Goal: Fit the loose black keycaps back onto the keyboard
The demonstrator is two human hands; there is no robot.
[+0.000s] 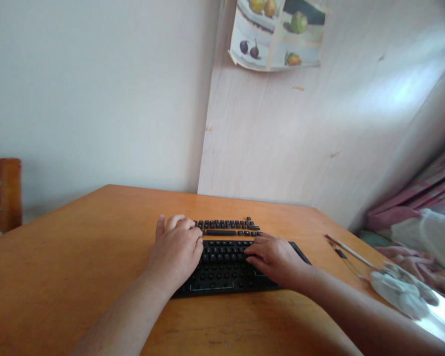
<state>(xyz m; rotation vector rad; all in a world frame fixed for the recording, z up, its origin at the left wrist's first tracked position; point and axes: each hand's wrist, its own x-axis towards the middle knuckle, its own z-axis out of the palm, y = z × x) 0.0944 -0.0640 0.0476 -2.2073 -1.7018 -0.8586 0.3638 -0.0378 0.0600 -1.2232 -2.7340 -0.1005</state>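
Note:
A black keyboard (222, 257) lies on the wooden table, its upper rows fitted with keycaps and its lower part showing bare key stems. Behind it, loose black keycaps (222, 224) are lined up in rows, with a long space bar key (221, 233) in front of them. My left hand (180, 247) is over the keyboard's left end, fingers spread and reaching toward the left end of the loose rows. Bent over the right side of the keyboard, my right hand (276, 254) has its fingertips at the keys, thumb and forefinger apart. Nothing shows in either hand.
Toward the table's right edge lie a thin stick (350, 251), a small dark piece with a cord (340, 252) and a crumpled clear plastic bag (400, 289). A wooden chair (11, 195) stands at left. Fruit pictures (278, 37) hang on the wall behind.

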